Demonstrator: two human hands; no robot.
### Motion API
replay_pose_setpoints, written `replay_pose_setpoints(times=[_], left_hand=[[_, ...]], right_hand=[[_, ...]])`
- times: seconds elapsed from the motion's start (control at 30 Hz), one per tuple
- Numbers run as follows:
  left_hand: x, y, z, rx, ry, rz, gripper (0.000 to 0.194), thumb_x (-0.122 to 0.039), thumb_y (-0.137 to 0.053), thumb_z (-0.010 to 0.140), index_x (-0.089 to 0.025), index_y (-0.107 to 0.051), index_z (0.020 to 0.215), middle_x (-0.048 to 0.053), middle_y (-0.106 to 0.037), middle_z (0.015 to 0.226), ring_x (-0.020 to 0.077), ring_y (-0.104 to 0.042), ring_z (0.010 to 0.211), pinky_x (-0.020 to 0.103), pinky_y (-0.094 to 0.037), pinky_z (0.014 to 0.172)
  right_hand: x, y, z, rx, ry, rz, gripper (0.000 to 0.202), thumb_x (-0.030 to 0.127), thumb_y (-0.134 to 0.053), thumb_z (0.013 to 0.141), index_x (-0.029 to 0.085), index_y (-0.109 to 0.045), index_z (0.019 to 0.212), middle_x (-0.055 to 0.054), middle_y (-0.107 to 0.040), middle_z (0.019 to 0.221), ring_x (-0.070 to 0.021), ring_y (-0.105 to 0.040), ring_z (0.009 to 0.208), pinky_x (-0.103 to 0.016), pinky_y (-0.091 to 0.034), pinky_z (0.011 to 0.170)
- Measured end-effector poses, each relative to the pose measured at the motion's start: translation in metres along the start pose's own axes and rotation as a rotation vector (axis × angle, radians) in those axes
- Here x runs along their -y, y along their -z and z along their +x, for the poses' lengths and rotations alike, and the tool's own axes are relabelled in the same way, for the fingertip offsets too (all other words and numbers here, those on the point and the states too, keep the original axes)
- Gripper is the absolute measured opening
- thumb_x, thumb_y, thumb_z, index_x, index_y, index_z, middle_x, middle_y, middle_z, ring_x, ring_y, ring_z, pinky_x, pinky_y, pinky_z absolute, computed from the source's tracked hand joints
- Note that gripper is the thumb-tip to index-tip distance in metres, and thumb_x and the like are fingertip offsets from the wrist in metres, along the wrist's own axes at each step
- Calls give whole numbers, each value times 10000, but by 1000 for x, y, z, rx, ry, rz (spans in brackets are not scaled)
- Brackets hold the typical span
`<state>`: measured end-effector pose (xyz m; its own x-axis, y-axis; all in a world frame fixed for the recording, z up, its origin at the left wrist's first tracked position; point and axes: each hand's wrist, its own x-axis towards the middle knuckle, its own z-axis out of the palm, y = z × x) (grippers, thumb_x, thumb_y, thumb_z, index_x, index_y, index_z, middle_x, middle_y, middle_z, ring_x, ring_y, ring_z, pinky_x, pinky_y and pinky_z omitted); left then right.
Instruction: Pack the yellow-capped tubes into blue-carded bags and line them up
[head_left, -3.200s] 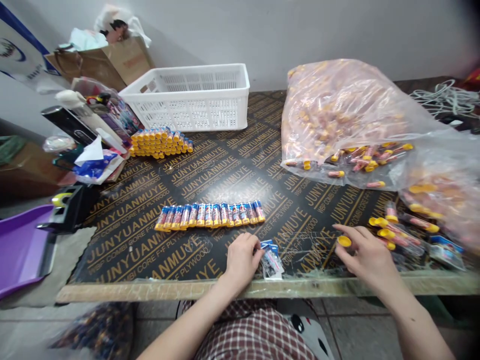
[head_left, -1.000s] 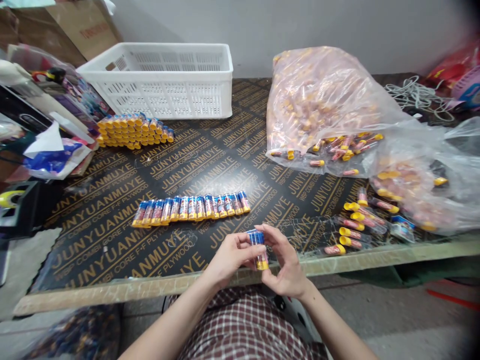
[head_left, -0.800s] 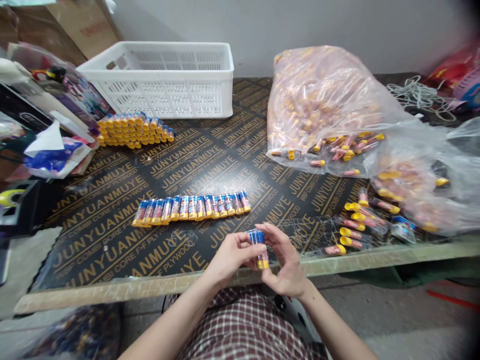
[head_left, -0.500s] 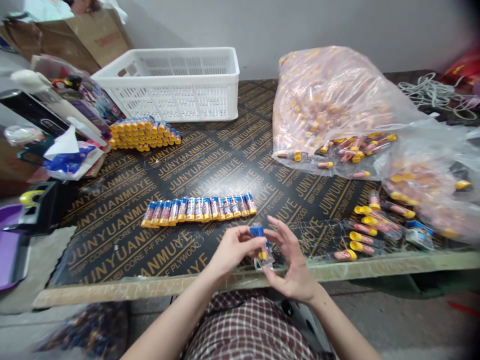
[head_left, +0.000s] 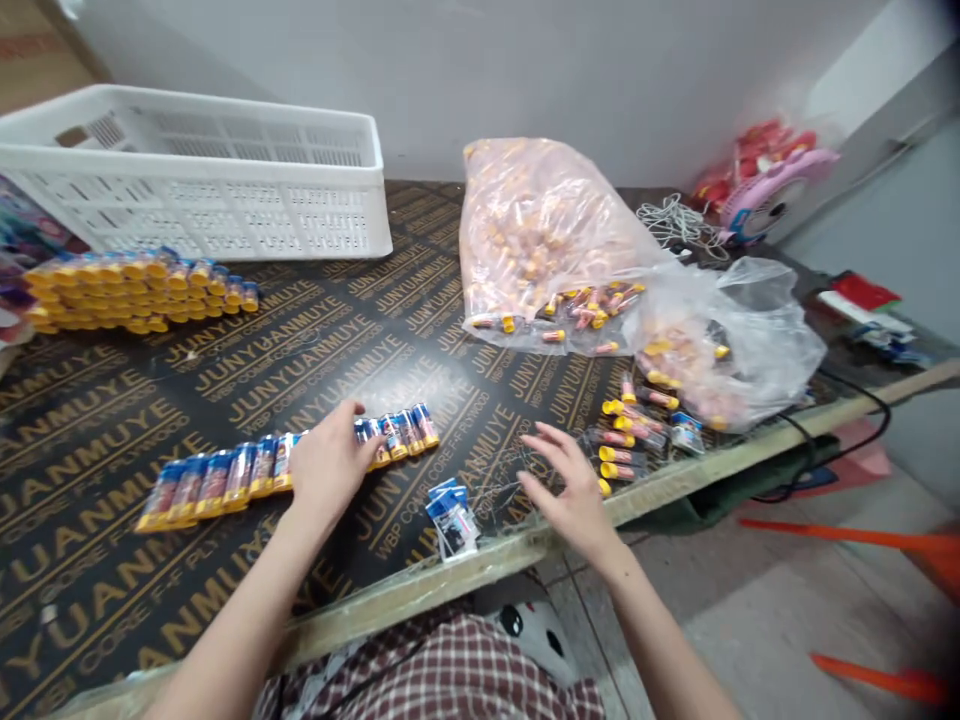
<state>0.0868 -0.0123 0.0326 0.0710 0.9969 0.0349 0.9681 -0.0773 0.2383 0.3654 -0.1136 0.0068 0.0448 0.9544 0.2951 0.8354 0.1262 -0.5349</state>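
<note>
My left hand (head_left: 330, 460) reaches over the row of blue-and-yellow tubes (head_left: 240, 472) on the black printed board, its fingers bent down at the tubes; what they grip, if anything, is hidden. To the right of it, my right hand (head_left: 566, 485) hovers above the front edge with its fingers apart and nothing in them. Between the hands, small clear packets with blue tops (head_left: 452, 520) lie near the edge. Just beyond my right hand are loose yellow-capped tubes (head_left: 619, 438).
A white slotted basket (head_left: 240, 205) stands at the back left, with stacked tubes (head_left: 135, 292) in front. Large plastic bags of tubes (head_left: 540, 235) fill the back right. A pink fan (head_left: 776, 195) and white cable (head_left: 679, 222) lie beyond.
The view has turned right. My left hand has moved left from the small item between my hands to the tube row. My right hand has come away from that item, and packets now lie on the board.
</note>
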Motion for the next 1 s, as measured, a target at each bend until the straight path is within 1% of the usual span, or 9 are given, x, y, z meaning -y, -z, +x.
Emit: replay_pose_setpoints(times=[0.1,0.23,0.33,0.5,0.6,0.67,0.77,0.9,1.0], left_hand=[[-10,-5,-17,-53,-65,-174,223,-375,-502,850,-197,-611,928,64,-675,841,210,-616,769,269,-382,650],[-28,-24,-44,244,-166,-356,227,-403,-565,814,-200,-655,766,45,-678,773,189,-603,720,263,-369,647],[-34,-41,-57,361,-112,-395,179,-371,-669,733,-195,-645,708,36,-674,739,190,-594,701,260,-340,612],[-35,-50,-64,332,-68,-469,112,-269,-630,768,-195,-638,685,32,-671,713,181,-583,678,263,-329,621],[-35,-48,-65,320,-104,-441,130,-246,-579,805,-197,-653,709,49,-687,760,198,-600,722,273,-334,640],[-34,-47,-67,308,-108,-432,126,-235,-562,814,-205,-659,740,50,-692,778,201,-606,735,277,-342,653],[-33,-47,-69,256,-87,-475,71,-231,-597,782,-210,-642,732,26,-668,726,178,-586,686,266,-344,640],[-32,-47,-67,204,6,-707,117,-239,-651,706,-183,-579,633,0,-597,644,141,-528,607,249,-354,596],[-32,-44,-62,291,205,-1124,191,-284,-653,681,-184,-497,637,-31,-545,551,129,-526,535,244,-398,557]], right_hand=[[-44,31,5,-33,-111,-416,248,246,-542,814,173,-653,1024,-109,-623,1037,-257,-563,1010,-418,-455,901],[-90,56,10,40,-179,-539,191,192,-519,777,136,-693,834,-164,-647,890,-321,-576,914,-435,-445,769],[-106,55,12,148,-194,-597,126,213,-598,700,153,-688,765,-138,-663,790,-304,-602,791,-367,-430,642],[-111,42,17,238,-161,-641,131,158,-548,679,168,-660,746,-95,-667,709,-254,-613,687,-316,-412,582],[-104,42,21,207,-100,-616,181,223,-526,742,160,-662,843,-106,-675,780,-270,-623,767,-343,-455,650],[-91,42,23,75,-45,-507,266,300,-505,795,143,-651,953,-109,-672,820,-257,-624,765,-358,-478,688],[-57,39,23,-132,-42,-175,332,376,-512,833,155,-629,1050,-85,-672,834,-193,-621,647,-339,-514,663],[-10,22,17,-78,-164,273,257,362,-576,834,200,-641,1022,-66,-675,922,-177,-655,742,-286,-545,637],[15,6,8,-51,-159,494,190,314,-623,817,198,-660,962,-67,-654,966,-175,-649,815,-281,-557,693]])
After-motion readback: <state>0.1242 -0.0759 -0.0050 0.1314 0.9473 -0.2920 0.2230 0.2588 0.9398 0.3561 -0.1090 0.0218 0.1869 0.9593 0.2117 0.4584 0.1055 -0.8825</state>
